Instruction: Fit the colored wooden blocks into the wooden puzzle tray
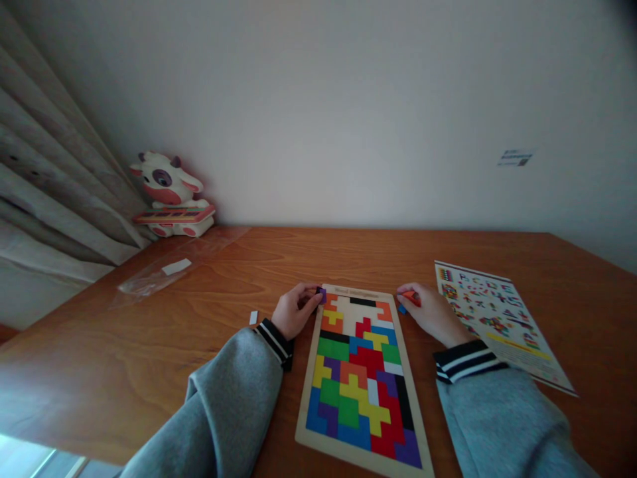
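Observation:
A wooden block-puzzle board lies on the table, filled over most of its area with coloured blocks; bare wood shows near its far end. At the far left corner my left hand is closed, its fingertips pinching a purple puzzle block over the rim. My right hand is closed just off the far right corner, with an orange puzzle block between thumb and fingers. A blue block shows beneath those fingers; whether it is held or lying on the table I cannot tell.
A small white block lies left of my left hand. On the right, a printed pattern sheet reaches under my right forearm. Clear plastic wrapping and a cow-shaped toy keyboard are at the back left, by a curtain.

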The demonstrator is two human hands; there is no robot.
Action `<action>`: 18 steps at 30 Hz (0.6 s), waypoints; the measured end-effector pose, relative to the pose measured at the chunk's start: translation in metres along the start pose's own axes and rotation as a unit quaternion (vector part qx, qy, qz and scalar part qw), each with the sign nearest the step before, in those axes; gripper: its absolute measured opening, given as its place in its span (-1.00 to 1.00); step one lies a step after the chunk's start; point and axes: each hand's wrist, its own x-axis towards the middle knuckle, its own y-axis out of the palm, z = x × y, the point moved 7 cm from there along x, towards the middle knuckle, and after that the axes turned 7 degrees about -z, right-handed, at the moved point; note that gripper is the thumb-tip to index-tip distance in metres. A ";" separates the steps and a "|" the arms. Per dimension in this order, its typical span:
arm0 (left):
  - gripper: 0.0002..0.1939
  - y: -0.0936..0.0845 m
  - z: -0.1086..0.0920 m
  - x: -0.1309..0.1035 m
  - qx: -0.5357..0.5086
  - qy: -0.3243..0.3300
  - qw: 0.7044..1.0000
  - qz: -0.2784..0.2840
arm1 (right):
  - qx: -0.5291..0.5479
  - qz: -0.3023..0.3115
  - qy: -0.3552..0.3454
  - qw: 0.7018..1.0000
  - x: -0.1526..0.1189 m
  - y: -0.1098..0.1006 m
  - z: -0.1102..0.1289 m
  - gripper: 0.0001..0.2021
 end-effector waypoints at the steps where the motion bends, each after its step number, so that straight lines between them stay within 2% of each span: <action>1: -0.57 0.000 0.000 0.000 0.001 0.002 1.000 0.000 | -0.024 -0.009 -0.013 1.000 0.000 0.000 0.002 -0.80; 5: -0.60 0.001 0.002 0.000 0.007 0.013 1.000 0.001 | -0.078 -0.037 -0.085 0.993 -0.004 -0.001 0.028 -0.67; 9: -0.63 0.002 -0.002 -0.001 0.020 0.029 0.999 -0.001 | -0.039 0.006 -0.194 0.980 -0.011 0.009 0.067 -0.59; 15: -0.69 0.003 -0.012 -0.005 0.108 0.048 0.993 0.016 | 0.011 0.064 -0.172 0.983 -0.003 0.020 0.077 -0.70; 18: -0.70 0.003 -0.013 -0.007 0.125 0.052 0.991 0.014 | 0.006 0.081 -0.192 0.978 -0.001 0.021 0.080 -0.73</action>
